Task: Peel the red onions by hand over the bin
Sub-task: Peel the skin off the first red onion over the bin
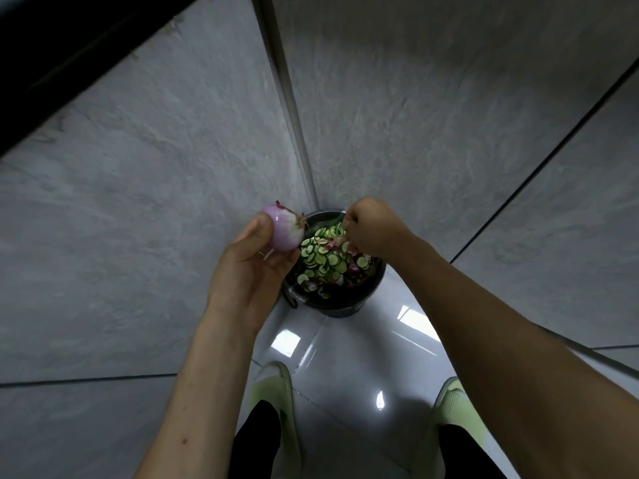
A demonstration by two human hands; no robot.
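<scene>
A pale purple red onion (285,229) with most of its outer skin off is held in my left hand (252,267), thumb curled against its side, root end pointing right. It sits just left of a dark round bin (340,305) on the floor. My right hand (371,229) hovers over the bin with its fingers curled, pinching a thin scrap of onion skin (344,240) that hangs down. The bin holds several green cucumber slices (323,257) and purple onion peels (352,269).
The bin stands in a corner between two grey tiled walls (173,167). A glossy white floor (345,357) lies below, with my two feet in light green slippers (276,392) close to the bin. A dark edge crosses the top left.
</scene>
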